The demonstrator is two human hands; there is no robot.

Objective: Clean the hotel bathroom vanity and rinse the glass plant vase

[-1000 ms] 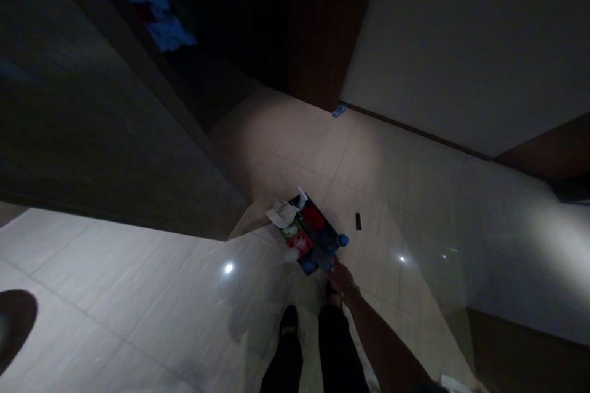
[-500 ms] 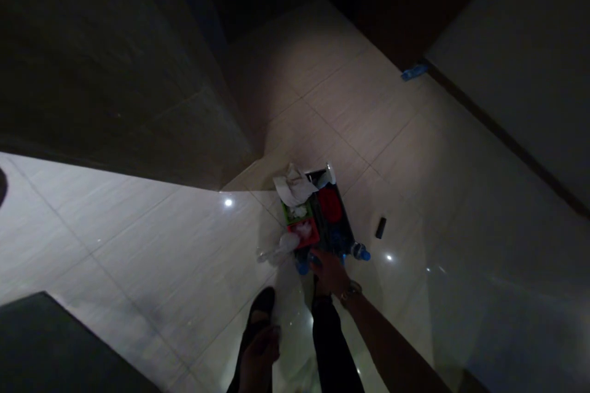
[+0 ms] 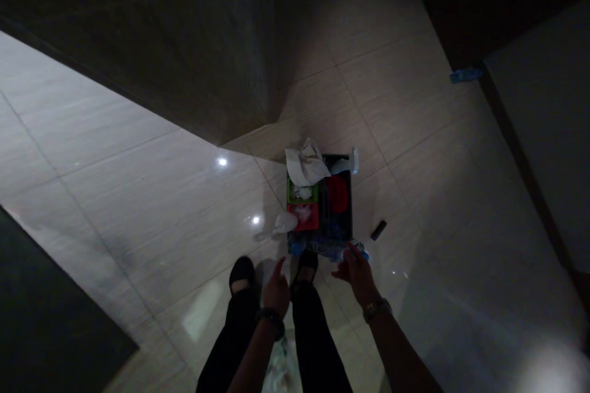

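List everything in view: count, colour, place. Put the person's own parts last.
caddy: one, black, on the floor ahead of the feet.
white cloth: one, draped over the caddy's far left corner.
green bin: one, in the caddy's left side.
red bin: one, just nearer than the green bin.
red round item: one, in the caddy's right side.
plastic bottles: blue caps, count unclear, along the caddy's near edge.
small dark object: one, on the floor right of the caddy.
tiled floor: pale, glossy.
shoes: two, black.
left hand: over the feet, empty.
right hand: fingertips at the bottles.
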